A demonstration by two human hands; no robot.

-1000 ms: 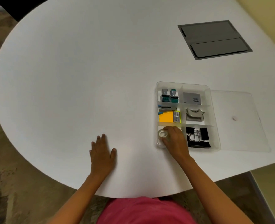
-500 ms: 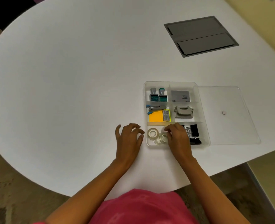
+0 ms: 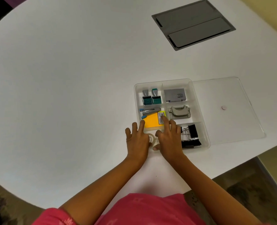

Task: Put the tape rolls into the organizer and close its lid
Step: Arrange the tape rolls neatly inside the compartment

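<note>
Covering round translucent tape rolls [image 3: 152, 139], spread hands [image 3: 138, 140].

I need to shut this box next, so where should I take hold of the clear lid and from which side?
Take the clear lid by its far right edge, coming from the right. It lies flat and open on the table, joined to the organizer along its left edge, so the free right edge looks like the one to lift and swing leftward. Both the left hand and right hand are over the tape compartment.
</note>
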